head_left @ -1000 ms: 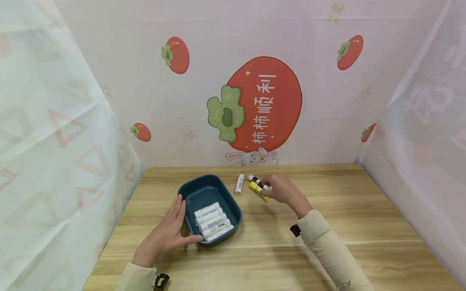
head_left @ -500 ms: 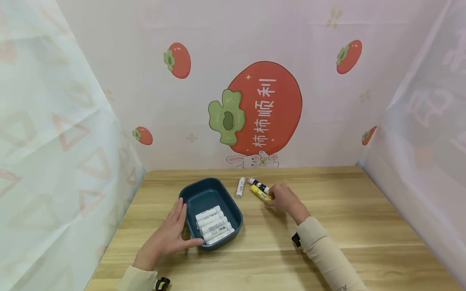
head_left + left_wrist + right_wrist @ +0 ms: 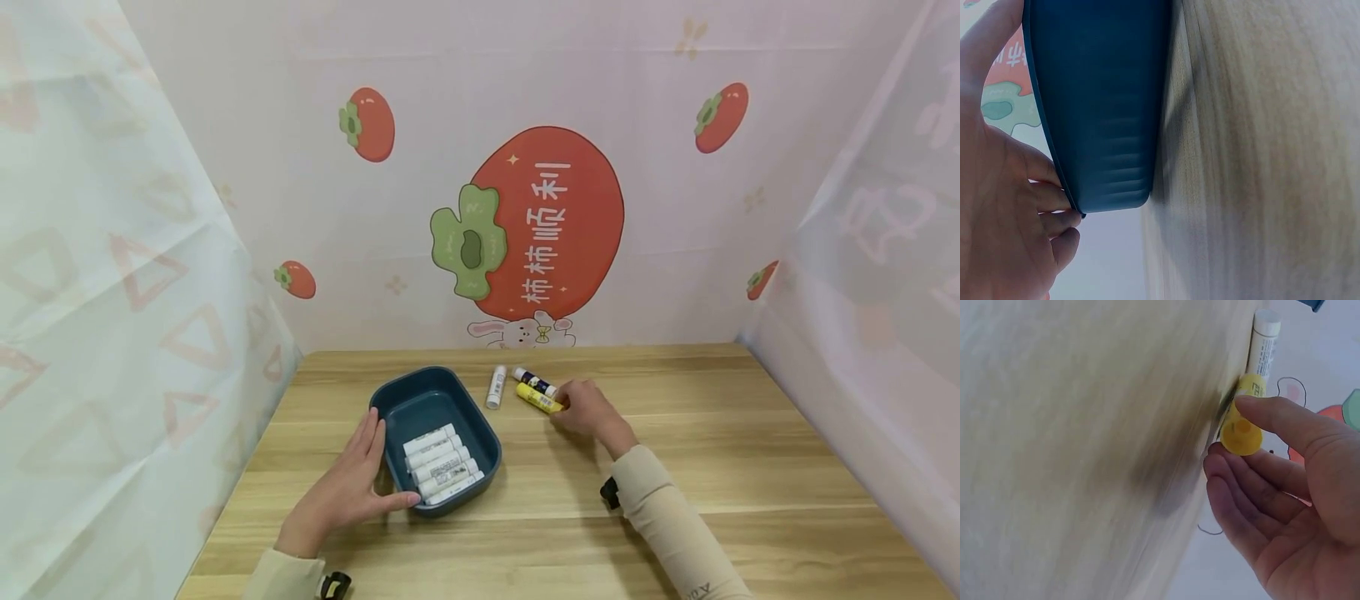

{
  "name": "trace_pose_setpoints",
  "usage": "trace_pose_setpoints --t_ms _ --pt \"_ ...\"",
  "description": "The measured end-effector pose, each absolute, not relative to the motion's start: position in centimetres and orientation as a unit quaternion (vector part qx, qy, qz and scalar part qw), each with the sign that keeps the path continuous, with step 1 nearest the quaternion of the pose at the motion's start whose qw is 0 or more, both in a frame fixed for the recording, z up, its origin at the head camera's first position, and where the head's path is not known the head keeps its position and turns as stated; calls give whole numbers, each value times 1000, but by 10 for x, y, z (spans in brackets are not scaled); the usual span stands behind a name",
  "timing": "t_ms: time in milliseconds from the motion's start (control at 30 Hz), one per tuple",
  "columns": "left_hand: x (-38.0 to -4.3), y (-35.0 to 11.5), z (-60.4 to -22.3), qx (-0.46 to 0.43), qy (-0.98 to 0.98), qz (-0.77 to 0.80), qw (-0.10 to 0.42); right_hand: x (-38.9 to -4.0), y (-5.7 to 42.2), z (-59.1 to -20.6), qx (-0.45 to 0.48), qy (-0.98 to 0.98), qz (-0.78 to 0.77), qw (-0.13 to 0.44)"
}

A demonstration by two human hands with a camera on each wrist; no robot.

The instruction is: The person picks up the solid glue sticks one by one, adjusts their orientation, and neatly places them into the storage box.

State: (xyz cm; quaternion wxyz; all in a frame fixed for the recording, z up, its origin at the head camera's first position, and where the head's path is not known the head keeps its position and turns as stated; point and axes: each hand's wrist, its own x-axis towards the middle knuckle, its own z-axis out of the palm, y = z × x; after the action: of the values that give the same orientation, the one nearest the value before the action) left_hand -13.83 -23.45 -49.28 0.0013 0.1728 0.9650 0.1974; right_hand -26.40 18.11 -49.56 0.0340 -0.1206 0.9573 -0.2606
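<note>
My left hand [image 3: 345, 479] lies along the left side of a dark blue tray [image 3: 480, 417], fingers straight against the rim, thumb on the near edge. In the left wrist view the fingertips touch the rim of the tray [image 3: 1104, 125]. Several white glue sticks [image 3: 438, 458] lie side by side in its near half. To the right, my right hand [image 3: 588, 412] pinches the near end of a yellow glue stick [image 3: 534, 396]. The right wrist view has the thumb on top of the yellow glue stick [image 3: 1241, 434] and fingers below and beside its end.
A dark purple glue stick with white ends [image 3: 534, 382] lies just behind the yellow one. Left of it, a white glue stick [image 3: 496, 387] lies near the tray's right side. The wooden table [image 3: 712, 467] meets a printed cloth backdrop [image 3: 660, 275] behind and at the sides.
My right hand has come down to the near end of the yellow glue stick, uncovering the purple one. The left hand keeps its place on the tray. The head view has tilted slightly.
</note>
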Motion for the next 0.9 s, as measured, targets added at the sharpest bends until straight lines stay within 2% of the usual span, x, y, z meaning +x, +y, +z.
trace_pose_setpoints --t_ms 533,900 --pt "-137 -236 -491 177 964 197 0 -265 197 -491 -120 905 -408 -19" --pt "-137 -234 -491 170 965 200 10 -269 194 -476 -167 878 -448 -13"
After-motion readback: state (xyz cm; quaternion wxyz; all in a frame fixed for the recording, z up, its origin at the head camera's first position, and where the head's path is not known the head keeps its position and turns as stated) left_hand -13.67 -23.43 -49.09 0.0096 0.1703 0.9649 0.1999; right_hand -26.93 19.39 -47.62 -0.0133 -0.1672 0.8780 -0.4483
